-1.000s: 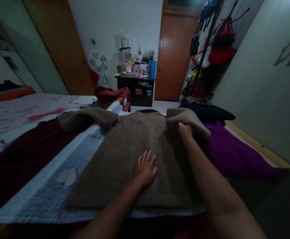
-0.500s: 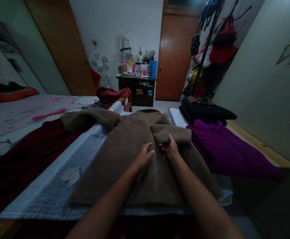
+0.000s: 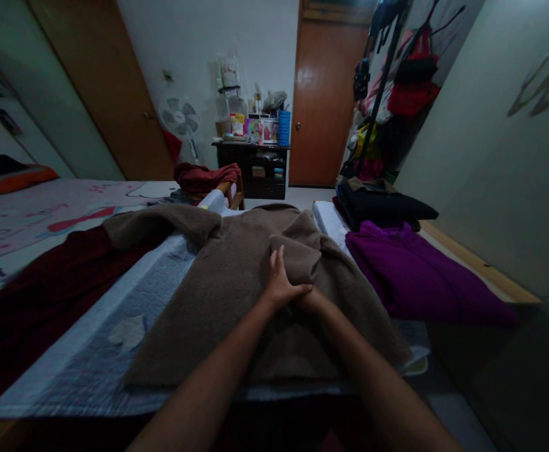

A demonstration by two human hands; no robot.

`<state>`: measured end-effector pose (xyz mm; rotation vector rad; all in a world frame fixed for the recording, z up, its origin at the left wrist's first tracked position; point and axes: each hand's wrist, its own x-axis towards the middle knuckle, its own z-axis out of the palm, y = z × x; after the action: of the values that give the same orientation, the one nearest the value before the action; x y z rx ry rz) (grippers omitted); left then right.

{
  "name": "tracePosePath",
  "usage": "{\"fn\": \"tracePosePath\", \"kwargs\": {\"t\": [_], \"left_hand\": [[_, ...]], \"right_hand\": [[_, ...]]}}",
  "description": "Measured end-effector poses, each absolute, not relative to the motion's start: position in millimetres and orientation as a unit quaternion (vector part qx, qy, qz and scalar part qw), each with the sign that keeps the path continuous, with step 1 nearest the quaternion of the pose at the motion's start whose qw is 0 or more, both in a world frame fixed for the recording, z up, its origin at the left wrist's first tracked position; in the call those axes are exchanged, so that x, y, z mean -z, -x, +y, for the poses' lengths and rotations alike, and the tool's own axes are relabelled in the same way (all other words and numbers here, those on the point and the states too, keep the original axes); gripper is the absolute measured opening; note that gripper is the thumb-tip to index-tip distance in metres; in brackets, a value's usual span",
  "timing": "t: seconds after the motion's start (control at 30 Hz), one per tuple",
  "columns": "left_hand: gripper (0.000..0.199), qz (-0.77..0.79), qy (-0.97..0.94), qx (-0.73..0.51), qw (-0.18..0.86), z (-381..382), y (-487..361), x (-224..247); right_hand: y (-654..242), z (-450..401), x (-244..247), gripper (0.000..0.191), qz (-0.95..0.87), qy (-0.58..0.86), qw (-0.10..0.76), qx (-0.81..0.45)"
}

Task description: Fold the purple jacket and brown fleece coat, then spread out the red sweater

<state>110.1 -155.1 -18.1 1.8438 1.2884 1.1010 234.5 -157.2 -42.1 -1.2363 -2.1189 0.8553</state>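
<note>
A brown fleecy coat (image 3: 218, 301) lies spread on a pale quilted cover. One sleeve stretches out to the left, and the other is folded inward over the chest. My left hand (image 3: 281, 281) rests with fingers apart against the left side of the folded sleeve (image 3: 297, 258), its thumb reaching across toward my other wrist. Beside it, my right hand (image 3: 308, 298) is at the lower edge of that sleeve, its fingers hidden behind my left hand and the cloth.
A folded purple garment (image 3: 420, 273) and a dark folded stack (image 3: 387, 204) lie to the right. Dark red cloth (image 3: 67, 270) is at the left. Beyond stand a fan (image 3: 180, 119), a black cabinet (image 3: 250, 172) and a door (image 3: 321, 100).
The folded sleeve's end has moved left and turned down toward me. My hands have come together, the right now partly behind the left. The view has shifted slightly.
</note>
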Motion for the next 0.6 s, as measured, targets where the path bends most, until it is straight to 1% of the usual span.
{"fn": "tracePosePath", "kwargs": {"t": [0.07, 0.13, 0.2, 0.23, 0.27, 0.33, 0.4, 0.5, 0.6], "left_hand": [[0.118, 0.507, -0.695, -0.431, 0.272, -156.8, -110.9, 21.1], [0.101, 0.524, -0.685, -0.446, 0.240, -156.0, -108.3, 25.5], [0.087, 0.535, -0.681, -0.450, 0.218, -154.0, -102.6, 30.9], [0.084, 0.542, -0.681, -0.445, 0.211, -153.0, -98.9, 33.8], [0.084, 0.549, -0.682, -0.436, 0.205, -152.4, -95.2, 36.6], [0.086, 0.570, -0.683, -0.410, 0.202, -152.7, -88.3, 41.3], [0.089, 0.594, -0.674, -0.377, 0.226, -154.3, -83.2, 44.2], [0.094, 0.613, -0.653, -0.332, 0.296, -156.6, -78.5, 45.3], [0.096, 0.613, -0.641, -0.322, 0.331, -155.6, -74.6, 45.9]], "right_hand": [[-240.6, -167.0, 35.2, 0.067, -0.803, 0.451, 0.269, -0.282], [-253.3, -176.1, 24.5, 0.061, -0.819, 0.462, 0.222, -0.257], [-271.9, -183.3, 11.4, 0.051, -0.797, 0.540, 0.177, -0.205], [-282.4, -186.2, 4.8, 0.048, -0.768, 0.597, 0.171, -0.156], [-293.0, -188.7, -1.6, 0.047, -0.730, 0.655, 0.172, -0.096], [-312.1, -192.8, -12.4, 0.048, -0.675, 0.715, 0.174, -0.040], [-325.1, -196.1, -20.6, 0.052, -0.631, 0.763, 0.137, -0.012], [-331.2, -199.7, -30.5, 0.057, -0.605, 0.792, 0.061, -0.045], [-326.9, -204.0, -42.7, 0.064, -0.629, 0.769, 0.034, -0.109]]}}
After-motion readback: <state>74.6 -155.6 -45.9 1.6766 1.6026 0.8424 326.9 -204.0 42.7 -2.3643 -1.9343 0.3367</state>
